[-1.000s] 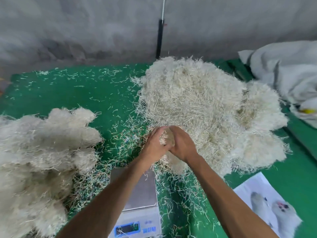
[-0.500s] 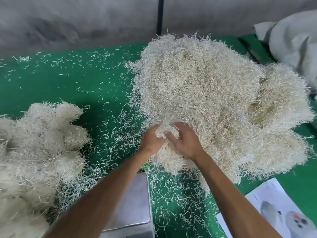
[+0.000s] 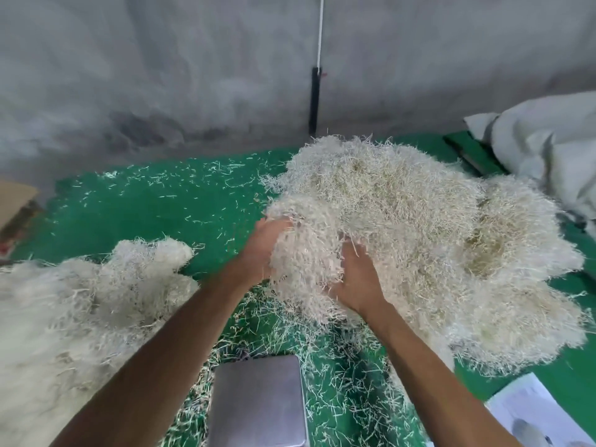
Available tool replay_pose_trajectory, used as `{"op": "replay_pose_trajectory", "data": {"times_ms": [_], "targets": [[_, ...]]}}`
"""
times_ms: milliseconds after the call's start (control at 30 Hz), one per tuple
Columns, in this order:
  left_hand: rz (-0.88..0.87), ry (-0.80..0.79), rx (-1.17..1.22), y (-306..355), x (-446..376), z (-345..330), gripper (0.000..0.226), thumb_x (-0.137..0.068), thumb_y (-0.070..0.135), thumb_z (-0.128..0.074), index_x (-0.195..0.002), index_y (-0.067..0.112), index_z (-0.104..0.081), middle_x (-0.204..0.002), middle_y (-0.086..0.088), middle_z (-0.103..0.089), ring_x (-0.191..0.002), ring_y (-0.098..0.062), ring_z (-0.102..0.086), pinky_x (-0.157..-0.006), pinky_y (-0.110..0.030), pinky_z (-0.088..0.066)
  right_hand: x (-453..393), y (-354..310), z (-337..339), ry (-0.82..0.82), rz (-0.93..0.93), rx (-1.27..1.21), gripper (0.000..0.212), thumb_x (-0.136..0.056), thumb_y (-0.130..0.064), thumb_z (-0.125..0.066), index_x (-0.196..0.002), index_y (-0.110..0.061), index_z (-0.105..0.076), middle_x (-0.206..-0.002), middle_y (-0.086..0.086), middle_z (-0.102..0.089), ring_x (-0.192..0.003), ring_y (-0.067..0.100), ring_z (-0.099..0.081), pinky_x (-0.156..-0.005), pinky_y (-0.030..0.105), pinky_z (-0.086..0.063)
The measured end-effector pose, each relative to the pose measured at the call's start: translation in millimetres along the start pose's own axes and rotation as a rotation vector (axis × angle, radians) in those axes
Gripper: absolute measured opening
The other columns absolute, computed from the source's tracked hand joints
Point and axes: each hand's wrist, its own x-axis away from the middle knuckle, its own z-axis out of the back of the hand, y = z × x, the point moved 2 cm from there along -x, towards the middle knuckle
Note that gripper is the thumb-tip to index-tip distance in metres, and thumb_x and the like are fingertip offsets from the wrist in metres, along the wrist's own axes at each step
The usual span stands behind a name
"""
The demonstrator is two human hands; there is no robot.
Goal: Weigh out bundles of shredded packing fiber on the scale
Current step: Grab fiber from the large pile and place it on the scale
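A big heap of pale shredded packing fiber [image 3: 419, 233] lies on the green table at centre right. Both my hands hold a large clump of fiber [image 3: 306, 253] raised off the heap's near left edge. My left hand [image 3: 261, 250] cups its left side, and my right hand [image 3: 358, 279] presses its right side, fingers partly buried. The scale's bare steel platform [image 3: 258, 401] sits below my hands at the bottom centre; its display is out of view.
A second mass of fiber bundles [image 3: 80, 311] fills the left. Loose strands litter the green table [image 3: 161, 214]. A printed sheet [image 3: 535, 411] lies bottom right, a grey sack [image 3: 548, 143] at the far right, a cardboard piece [image 3: 16, 201] far left.
My hands went from pressed together at the heap's edge to spread apart around a much bigger clump, now lifted up. The view tilted upward, so the scale's display dropped out of sight.
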Motion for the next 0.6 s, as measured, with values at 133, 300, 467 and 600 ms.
{"op": "replay_pose_trajectory", "data": {"times_ms": [133,300,467,600], "targets": [[0.327,0.212,0.36,43.9,-18.1,4.5,0.061,-0.096,0.038,-0.061,-0.151,0.027,-0.035,-0.161,-0.003,-0.024,-0.145,-0.031,-0.027,-0.116,-0.051,-0.029,3.6,-9.0,11.1,0.053,0.027,0.043,0.046,-0.088,-0.014,-0.075,-0.129,-0.009,-0.056,-0.118,0.008,-0.063,-0.102,0.023,-0.063,-0.08,0.026,-0.049],[0.393,0.399,0.614,60.9,-40.5,35.1,0.083,-0.09,0.039,-0.07,-0.156,0.025,-0.022,-0.159,-0.01,-0.029,-0.14,-0.038,-0.034,-0.109,-0.054,-0.033,-3.6,0.3,46.7,0.144,-0.036,0.044,0.053,-0.086,-0.02,-0.081,-0.131,-0.011,-0.055,-0.097,-0.001,-0.056,-0.083,0.017,-0.063,-0.069,0.024,-0.043],[0.394,0.159,0.591,71.0,-41.2,-9.4,0.08,-0.089,0.045,-0.067,-0.156,0.027,-0.026,-0.159,-0.006,-0.029,-0.134,-0.035,-0.042,-0.101,-0.053,-0.046,-17.5,-28.2,48.9,0.159,0.003,-0.046,0.044,-0.088,0.004,-0.066,-0.131,-0.004,-0.057,-0.102,0.001,-0.063,-0.091,0.025,-0.065,-0.068,0.023,-0.044],[0.239,0.487,0.699,85.5,-65.7,42.1,0.084,-0.089,0.032,-0.07,-0.156,0.017,-0.021,-0.155,-0.016,-0.034,-0.131,-0.036,-0.047,-0.105,-0.053,-0.043,-4.8,1.2,53.9,0.087,-0.075,0.086,0.053,-0.099,-0.031,-0.067,-0.142,-0.005,-0.048,-0.086,0.0,-0.064,-0.067,0.014,-0.057,-0.058,0.025,-0.044]]}}
